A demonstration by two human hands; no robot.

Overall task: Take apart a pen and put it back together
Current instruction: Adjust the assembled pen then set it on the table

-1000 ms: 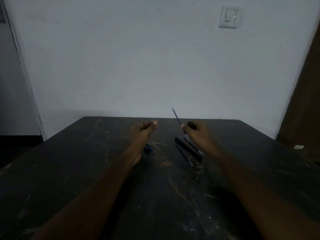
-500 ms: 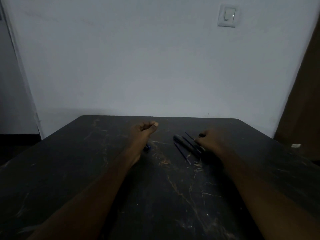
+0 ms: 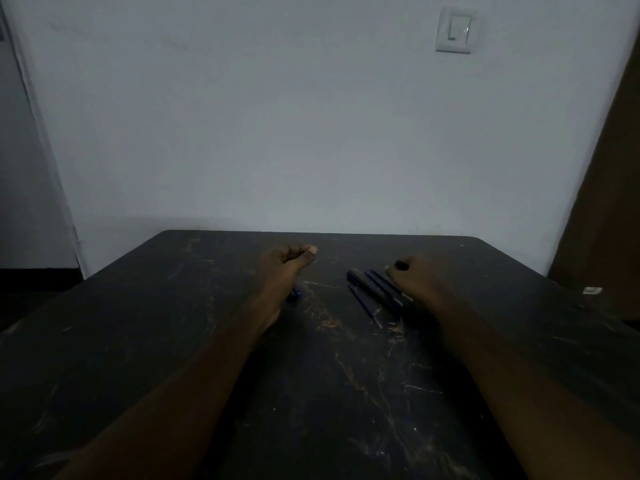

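The left hand [image 3: 285, 263] rests on the dark scratched counter [image 3: 173, 323], its grip curled closed with the thumb over the fingers; whether it holds something, I cannot tell. A small blue piece [image 3: 294, 295] lies just beside its wrist. To the right, the pen parts [image 3: 375, 292] lie together on the counter: a dark barrel and thin blue rods side by side. The right hand [image 3: 414, 275] is beside them, its grip pinched on a small black piece [image 3: 401, 265]. A light switch [image 3: 454, 29] is on the wall.
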